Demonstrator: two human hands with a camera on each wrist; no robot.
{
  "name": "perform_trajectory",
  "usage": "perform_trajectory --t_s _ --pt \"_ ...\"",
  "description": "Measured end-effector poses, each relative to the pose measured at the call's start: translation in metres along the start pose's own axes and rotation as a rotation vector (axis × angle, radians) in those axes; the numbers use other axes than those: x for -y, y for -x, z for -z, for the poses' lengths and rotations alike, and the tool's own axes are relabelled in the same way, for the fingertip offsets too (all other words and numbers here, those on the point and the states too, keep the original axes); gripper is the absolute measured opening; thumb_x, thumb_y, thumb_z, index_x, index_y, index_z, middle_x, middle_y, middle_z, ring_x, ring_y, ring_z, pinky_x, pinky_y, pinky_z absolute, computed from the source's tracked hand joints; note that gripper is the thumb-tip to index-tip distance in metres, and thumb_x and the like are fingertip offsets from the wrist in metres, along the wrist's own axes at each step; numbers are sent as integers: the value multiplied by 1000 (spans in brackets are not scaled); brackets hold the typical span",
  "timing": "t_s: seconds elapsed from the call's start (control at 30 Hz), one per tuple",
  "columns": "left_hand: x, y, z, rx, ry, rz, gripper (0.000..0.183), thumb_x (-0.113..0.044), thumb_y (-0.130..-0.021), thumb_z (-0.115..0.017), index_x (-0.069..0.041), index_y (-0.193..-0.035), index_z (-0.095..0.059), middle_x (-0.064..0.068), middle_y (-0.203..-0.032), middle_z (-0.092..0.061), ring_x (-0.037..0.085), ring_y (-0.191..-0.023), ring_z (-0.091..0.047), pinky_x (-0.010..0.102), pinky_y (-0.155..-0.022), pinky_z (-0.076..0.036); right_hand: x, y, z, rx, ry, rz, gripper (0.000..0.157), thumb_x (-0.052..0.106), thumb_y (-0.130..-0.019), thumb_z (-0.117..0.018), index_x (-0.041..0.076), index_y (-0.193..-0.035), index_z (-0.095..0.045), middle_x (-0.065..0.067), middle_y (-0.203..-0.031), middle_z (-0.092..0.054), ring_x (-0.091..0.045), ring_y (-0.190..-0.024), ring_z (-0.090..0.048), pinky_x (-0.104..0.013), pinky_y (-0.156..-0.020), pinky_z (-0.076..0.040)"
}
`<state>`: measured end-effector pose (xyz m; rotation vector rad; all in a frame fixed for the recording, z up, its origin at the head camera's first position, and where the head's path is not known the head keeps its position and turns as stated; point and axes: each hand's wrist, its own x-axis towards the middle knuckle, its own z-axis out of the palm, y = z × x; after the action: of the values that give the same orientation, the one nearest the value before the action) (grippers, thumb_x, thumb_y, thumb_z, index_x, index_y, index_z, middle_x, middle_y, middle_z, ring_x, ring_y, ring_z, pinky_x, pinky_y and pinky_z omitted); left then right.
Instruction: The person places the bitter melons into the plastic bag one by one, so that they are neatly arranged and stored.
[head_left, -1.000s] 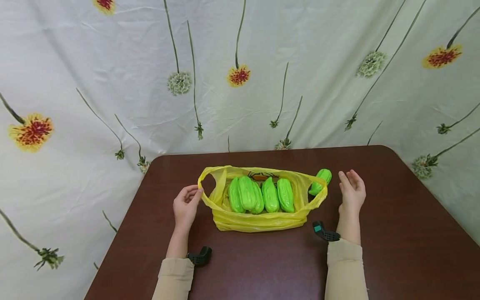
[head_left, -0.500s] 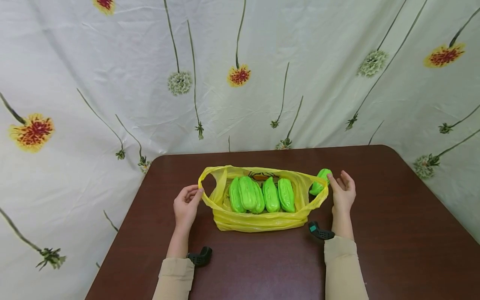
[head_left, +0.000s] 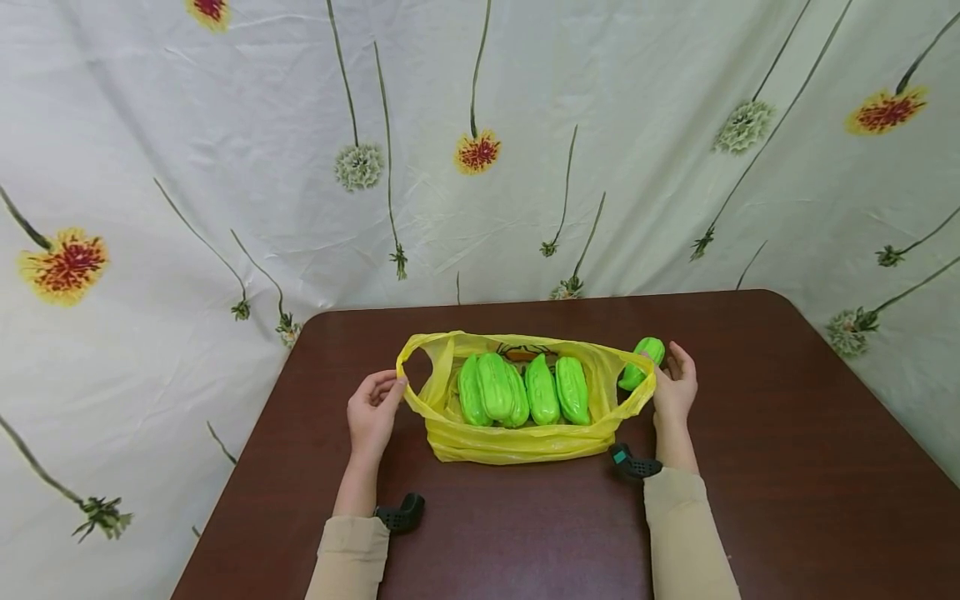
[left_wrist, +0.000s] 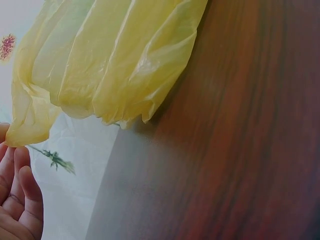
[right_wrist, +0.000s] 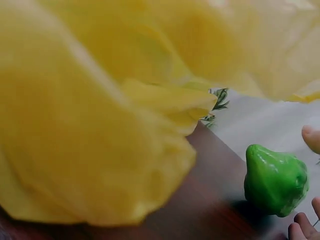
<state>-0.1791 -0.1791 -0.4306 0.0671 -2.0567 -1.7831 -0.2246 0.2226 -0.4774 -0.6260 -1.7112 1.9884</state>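
Observation:
A yellow plastic bag [head_left: 517, 446] lies on the table with its mouth spread, and several glossy ridged green gourds [head_left: 495, 387] are inside. At the bag's left handle my left hand [head_left: 372, 410] pinches the plastic between thumb and fingertips; the left wrist view shows the stretched yellow plastic [left_wrist: 120, 60] meeting those fingers [left_wrist: 31, 185]. My right hand [head_left: 675, 392] is beside the right handle, thumb near its edge and fingers apart. One more green gourd [head_left: 642, 362] lies outside, behind that handle; in the right wrist view the gourd [right_wrist: 275, 181] sits left of the parted thumb and fingers.
The dark brown table [head_left: 517, 533] extends around the bag on all sides. Behind its far edge hangs a white cloth [head_left: 300, 133] printed with flowers. Black wrist cameras [head_left: 401, 512] sit at both cuffs.
My right hand has moved left, from beside the loose gourd to the bag's right handle. The left hand, the bag and the gourds stay where they were.

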Motion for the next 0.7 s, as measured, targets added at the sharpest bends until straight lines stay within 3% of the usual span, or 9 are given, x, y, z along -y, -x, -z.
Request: perform_trajectory --t_s 0.2,0.43,0.7 --pt "-1 -1 -1 4 5 -3 22 -4 -87 -65 11 -103 -63 29 -90 -63 5 -64 -58 15 -59 -48 -2 2 -2 43 74 8 59 -4 -87 -56 10 -141 -38 -11 -144 -36 -27 -131 -35 -40 -103 -34" --pt "0 0 -1 -1 0 12 22 -5 -87 -66 10 -103 -64 26 -91 -64 19 -69 -62 18 -61 -50 -1 2 -2 57 82 -23 59 -6 -88 -54 7 -143 -36 -13 -145 -36 -27 -132 -36 -37 -102 -36" --pt "1 0 -1 2 4 -7 22 -4 -87 -65 11 -103 -63 27 -90 -64 3 -63 -58 16 -59 -48 2 0 -1 12 41 -91 54 3 -90 -56 6 -142 -40 -14 -144 -39 -25 -131 -38 -32 -101 -38"
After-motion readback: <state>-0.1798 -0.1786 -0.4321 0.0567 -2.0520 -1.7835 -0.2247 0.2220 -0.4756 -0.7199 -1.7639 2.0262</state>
